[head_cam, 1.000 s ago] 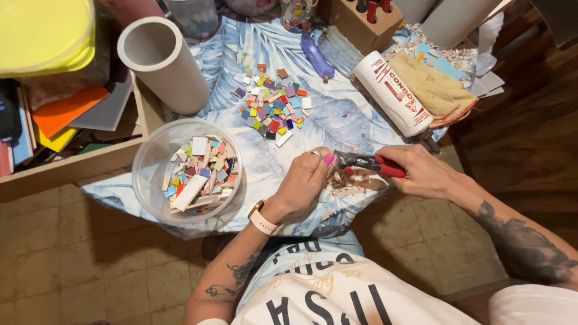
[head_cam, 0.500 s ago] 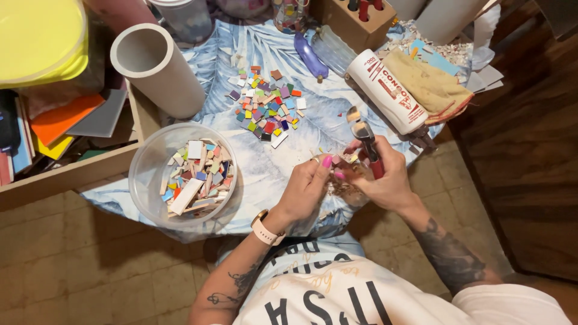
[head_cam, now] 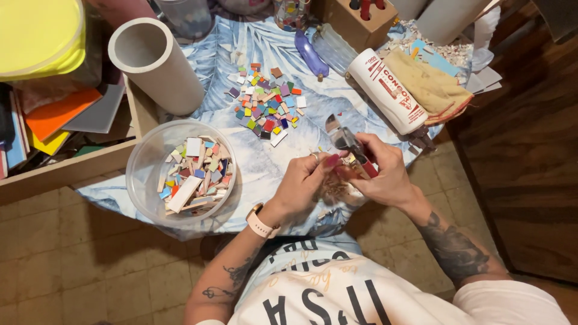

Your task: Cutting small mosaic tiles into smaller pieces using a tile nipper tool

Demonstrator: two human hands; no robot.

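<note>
Two hands meet: right hand [head_cam: 385,177] fingers wrapped round nippers [head_cam: 352,144]; left hand [head_cam: 304,183] fingers pinch small tile chip, barely visible. Chip likely brittle, sharp-edged; hold flat faces.

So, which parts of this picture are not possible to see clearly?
- Head view: whatever small piece the left hand holds is covered by its fingers.
- The grips of the red-handled metal nippers disappear inside the right hand.
- The round yellow plastic lid is cut off by the top-left edge.
- The small coloured square mosaic tiles are too small to show their surface detail.
</note>
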